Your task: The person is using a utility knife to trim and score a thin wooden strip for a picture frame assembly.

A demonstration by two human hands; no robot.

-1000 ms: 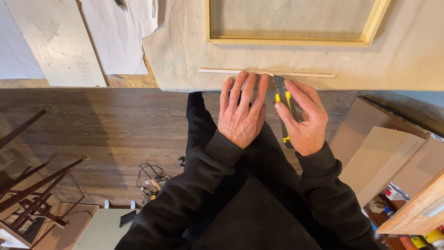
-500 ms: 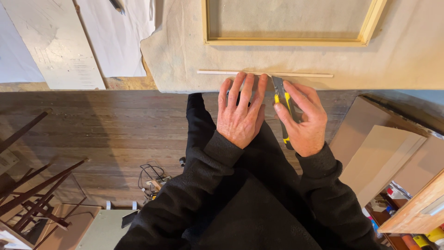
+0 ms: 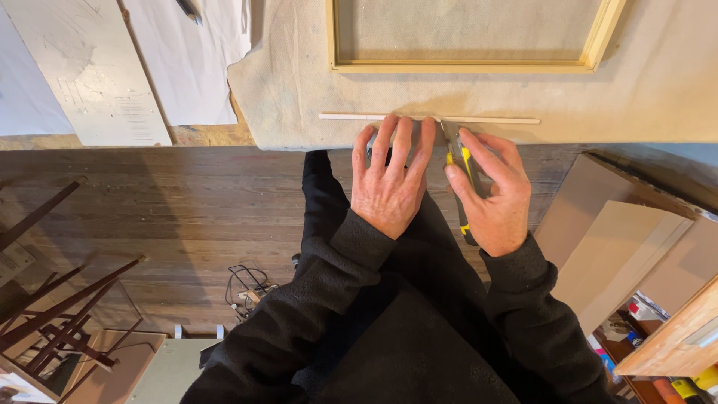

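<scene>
A thin pale wooden strip (image 3: 351, 117) lies along the near edge of a beige cloth-covered table (image 3: 299, 90). My left hand (image 3: 389, 179) lies flat with fingers spread, its fingertips pressing on the strip. My right hand (image 3: 490, 191) grips a yellow and grey utility knife (image 3: 458, 161), whose tip rests on the strip just right of my left fingers. A light wooden frame (image 3: 464, 66) lies on the cloth beyond the strip.
White boards and paper sheets (image 3: 90, 75) lie at the left of the table. Cardboard sheets (image 3: 621, 247) lean at the right, above a shelf with small items (image 3: 643, 310). Dark wooden legs (image 3: 52, 314) and a wire bundle (image 3: 250, 288) stand on the plank floor.
</scene>
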